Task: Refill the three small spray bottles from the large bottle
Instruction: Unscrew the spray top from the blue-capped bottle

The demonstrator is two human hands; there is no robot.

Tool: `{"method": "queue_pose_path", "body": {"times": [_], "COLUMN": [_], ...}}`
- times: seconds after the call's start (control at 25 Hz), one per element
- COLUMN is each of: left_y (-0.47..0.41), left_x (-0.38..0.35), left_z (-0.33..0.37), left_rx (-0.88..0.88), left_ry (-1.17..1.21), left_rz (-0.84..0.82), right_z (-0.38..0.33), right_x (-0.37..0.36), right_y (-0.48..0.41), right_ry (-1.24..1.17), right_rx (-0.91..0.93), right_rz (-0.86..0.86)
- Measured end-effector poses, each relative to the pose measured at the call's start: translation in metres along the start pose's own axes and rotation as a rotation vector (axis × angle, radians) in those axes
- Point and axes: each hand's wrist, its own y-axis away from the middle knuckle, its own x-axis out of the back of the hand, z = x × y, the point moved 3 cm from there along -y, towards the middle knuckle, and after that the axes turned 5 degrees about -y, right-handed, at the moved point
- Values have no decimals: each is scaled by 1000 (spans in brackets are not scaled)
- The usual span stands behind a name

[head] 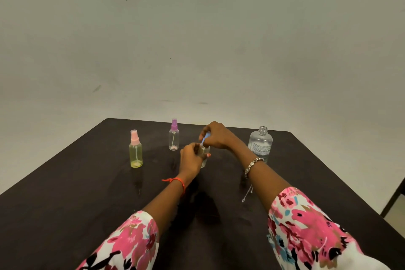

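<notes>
A small clear spray bottle [205, 155] stands at the middle of the dark table [65, 193]. My left hand [190, 161] grips its body. My right hand [215, 135] pinches its blue spray top [206, 137] from above. To the left stands a yellow-green bottle with a pink top [135, 150]. Behind it, nearer the far edge, is a clear bottle with a purple top [174, 136]. The large clear bottle [260, 143] stands uncapped at the right, partly behind my right forearm.
A thin silver chain [247, 194] hangs from the bracelet on my right wrist down to the table. A grey-white wall rises behind the table. A dark chair or frame part [394, 199] shows past the table's right edge.
</notes>
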Motion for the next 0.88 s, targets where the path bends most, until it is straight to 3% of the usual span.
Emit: {"method": "queue_pose_path", "body": {"times": [0.2,0.44,0.68,0.88], "left_y": [6,6,11,12], "left_x": [1,-1,-2,-2], "left_z": [3,4,8,7], "left_rx": [-5,18,3,16], "left_ry": [-6,-3,17,18], "left_rz": [2,0,-11,-10], "right_z": [6,-5,2,-2], "right_x": [2,7,5,6], "right_y": [-4,5,4,8], "right_ry": [67,0,27,-15], "right_rx": [-70,-70,-91,-57], "right_rz": [118,-18,68,-2]}}
